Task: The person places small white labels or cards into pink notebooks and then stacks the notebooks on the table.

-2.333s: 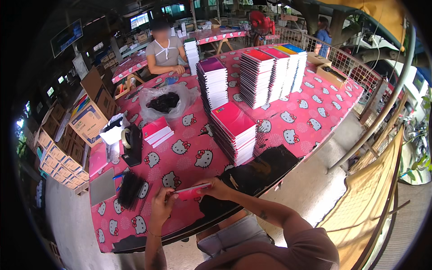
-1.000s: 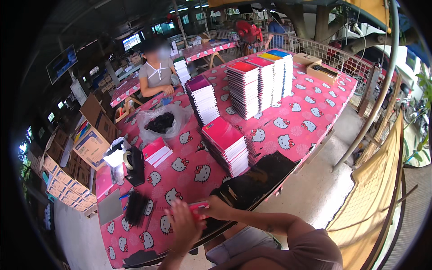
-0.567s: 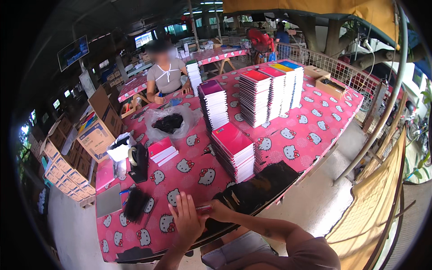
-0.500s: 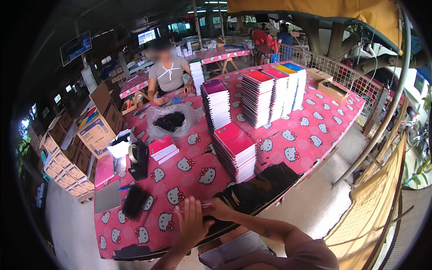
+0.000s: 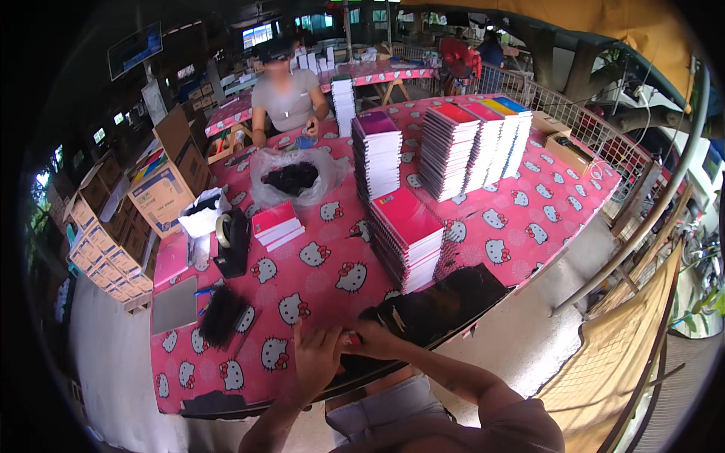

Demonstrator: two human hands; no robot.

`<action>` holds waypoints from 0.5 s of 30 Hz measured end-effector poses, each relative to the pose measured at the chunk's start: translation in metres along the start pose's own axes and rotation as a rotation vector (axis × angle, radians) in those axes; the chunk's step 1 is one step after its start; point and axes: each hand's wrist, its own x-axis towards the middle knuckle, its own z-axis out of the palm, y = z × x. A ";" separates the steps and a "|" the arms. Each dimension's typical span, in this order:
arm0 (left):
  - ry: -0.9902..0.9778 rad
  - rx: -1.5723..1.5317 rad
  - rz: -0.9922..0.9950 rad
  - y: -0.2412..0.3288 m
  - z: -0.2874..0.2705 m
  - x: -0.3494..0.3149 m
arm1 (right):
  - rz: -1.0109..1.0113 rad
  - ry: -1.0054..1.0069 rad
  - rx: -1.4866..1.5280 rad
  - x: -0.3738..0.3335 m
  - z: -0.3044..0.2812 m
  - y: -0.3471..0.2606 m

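At the near edge of the table, my left hand (image 5: 317, 359) and my right hand (image 5: 375, 341) meet around a small pink-red thing (image 5: 352, 338), which looks like a notebook seen edge-on. Most of it is hidden behind my fingers. The left hand's fingers bend over its left side, with one finger pointing up. My right hand is closed round its right end. A black spiral-coil bundle (image 5: 224, 315) lies left of my hands. Beyond the right hand is a stack of pink-red spiral notebooks (image 5: 408, 219), next to a worn black mat (image 5: 461, 302).
Tall notebook stacks with purple (image 5: 376, 124), red (image 5: 453, 113) and other covers stand farther back. A few pink notebooks (image 5: 273, 219), a black tape dispenser (image 5: 231, 253) and a plastic bag (image 5: 325, 189) are left of them. A person (image 5: 287, 98) sits across the table; cartons (image 5: 162, 208) stand left.
My left hand's fingers, earlier straight and raised, now bend toward the pink-red thing. Less of that thing shows. My view has shifted slightly; the person opposite has moved their hands.
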 end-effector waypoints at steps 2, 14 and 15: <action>0.107 -0.001 0.060 -0.004 0.004 0.001 | 0.140 0.014 -0.080 -0.003 -0.020 -0.023; 0.139 -0.031 0.025 -0.001 0.010 0.003 | 0.244 0.088 0.219 -0.012 -0.027 -0.022; 0.136 -0.036 0.025 -0.001 0.010 0.003 | 0.238 0.084 0.236 -0.012 -0.029 -0.026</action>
